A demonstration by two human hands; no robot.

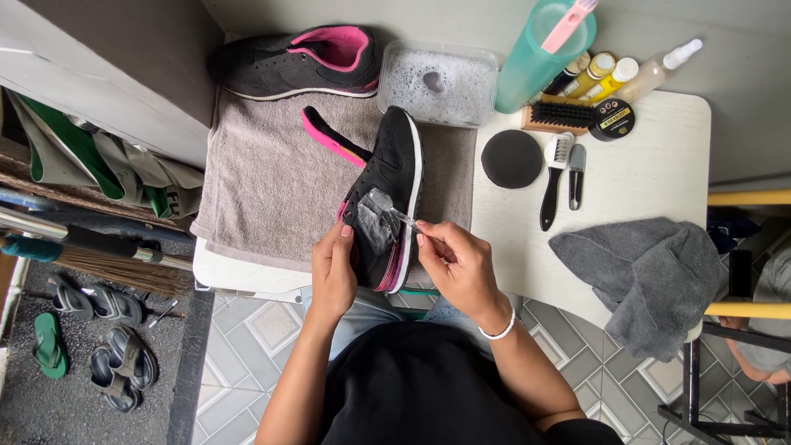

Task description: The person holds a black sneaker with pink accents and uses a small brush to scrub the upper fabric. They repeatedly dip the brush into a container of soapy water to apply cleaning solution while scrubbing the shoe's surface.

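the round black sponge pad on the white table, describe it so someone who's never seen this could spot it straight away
Start at the white table right of the grey towel. Near its left edge, below the foamy plastic tub, lies the round black sponge pad. It is the only flat, plain disc; the brushes beside it are long with handles.

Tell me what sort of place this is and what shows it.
Probably a home porch or utility corner set up for shoe cleaning: a white table holds brushes, bottles and a soapy tub, while sandals and a broom lie on the tiled floor.
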